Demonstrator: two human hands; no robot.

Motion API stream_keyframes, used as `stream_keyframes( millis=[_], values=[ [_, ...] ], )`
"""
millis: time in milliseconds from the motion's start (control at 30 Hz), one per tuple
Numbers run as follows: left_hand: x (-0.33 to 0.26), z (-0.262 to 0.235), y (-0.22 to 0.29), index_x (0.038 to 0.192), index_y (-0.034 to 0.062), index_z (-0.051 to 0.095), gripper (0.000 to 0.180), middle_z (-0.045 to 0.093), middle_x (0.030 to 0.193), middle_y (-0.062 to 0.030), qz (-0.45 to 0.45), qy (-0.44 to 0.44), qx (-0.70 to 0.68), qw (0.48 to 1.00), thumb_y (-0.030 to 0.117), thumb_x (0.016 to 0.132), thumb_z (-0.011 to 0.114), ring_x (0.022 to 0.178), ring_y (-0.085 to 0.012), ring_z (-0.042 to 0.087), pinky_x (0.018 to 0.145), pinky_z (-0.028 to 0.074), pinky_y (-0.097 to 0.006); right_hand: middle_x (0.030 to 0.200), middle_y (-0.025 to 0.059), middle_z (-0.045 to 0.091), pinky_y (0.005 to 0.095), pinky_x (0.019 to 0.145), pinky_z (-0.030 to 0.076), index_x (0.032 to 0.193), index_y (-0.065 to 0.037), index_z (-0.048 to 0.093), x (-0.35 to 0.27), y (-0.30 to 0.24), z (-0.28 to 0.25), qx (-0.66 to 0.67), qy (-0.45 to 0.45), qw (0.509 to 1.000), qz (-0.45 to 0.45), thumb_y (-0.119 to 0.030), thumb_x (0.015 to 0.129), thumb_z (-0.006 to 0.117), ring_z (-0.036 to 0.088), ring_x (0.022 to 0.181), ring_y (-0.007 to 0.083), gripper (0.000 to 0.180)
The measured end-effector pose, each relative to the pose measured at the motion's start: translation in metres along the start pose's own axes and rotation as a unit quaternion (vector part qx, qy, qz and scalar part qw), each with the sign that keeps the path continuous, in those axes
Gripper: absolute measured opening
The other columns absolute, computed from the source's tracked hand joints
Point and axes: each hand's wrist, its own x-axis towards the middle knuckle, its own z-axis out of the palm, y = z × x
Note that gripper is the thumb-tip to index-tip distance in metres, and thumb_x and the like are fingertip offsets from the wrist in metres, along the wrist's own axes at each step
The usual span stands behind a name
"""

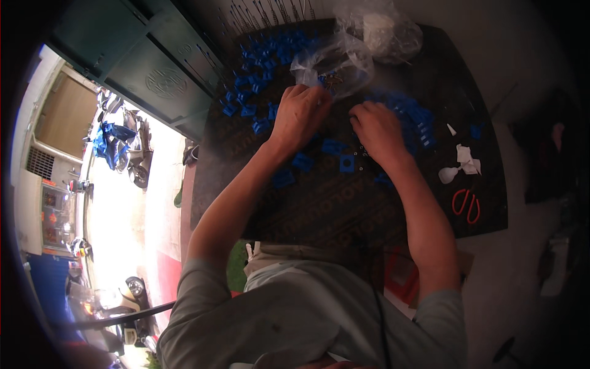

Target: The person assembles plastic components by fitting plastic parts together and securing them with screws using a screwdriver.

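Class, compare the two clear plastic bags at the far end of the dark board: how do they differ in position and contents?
The nearer plastic bag lies by the left hand, whose fingers reach its edge; the farther plastic bag lies beyond both hands, untouched. The nearer bag shows small dark metal bits; the farther bag holds something pale and bulky. Both are clear, crumpled and rest on the dark board.

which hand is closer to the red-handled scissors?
Right. The right hand is on the board left of the red-handled scissors and further up, among the blue plastic parts. The left hand is further left still, at the clear plastic bag.
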Motion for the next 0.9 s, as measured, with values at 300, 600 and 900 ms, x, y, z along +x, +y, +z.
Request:
stream_keyframes(
  millis=[300,600,900],
  values=[
    [-0.05,-0.007,-0.001,0.105,0.008,0.071,0.01,0.071,0.099,-0.009,-0.023,-0.06,-0.041,0.997,0.014,0.098,0.072,0.1,-0.0307,0.066,0.094,0.05,-0.044,0.101,0.0092,0.07,0.0432,0.09,0.054,0.104,-0.006,0.076,0.002,-0.007,-0.016,-0.009,-0.039,0.999,-0.032,-0.011,0.093,0.077,0.067,0.102,0.0289,0.012],
    [-0.049,0.0,0.001,0.11,0.0093,0.075,0.016,0.069,0.108,-0.0062,-0.003,-0.105,0.015,0.994,0.015,0.095,0.075,0.11,-0.0279,0.063,0.098,0.05,-0.042,0.086,0.0073,0.066,0.0423,0.084,0.048,0.09,-0.007,0.075,-0.005,-0.013,-0.052,0.032,-0.252,0.967,-0.022,-0.014,0.084,0.081,0.064,0.092,0.0285,0.011],
    [-0.059,-0.012,0.008,0.119,0.0095,0.075,0.034,0.068,0.124,-0.0079,0.019,-0.148,-0.04,0.988,0.017,0.086,0.079,0.119,-0.0317,0.059,0.107,0.047,-0.045,0.091,0.0084,0.069,0.046,0.086,0.053,0.085,-0.006,0.073,-0.004,-0.024,-0.049,0.017,-0.257,0.966,-0.021,-0.01,0.085,0.08,0.064,0.098,0.0312,0.008]
  ],
)
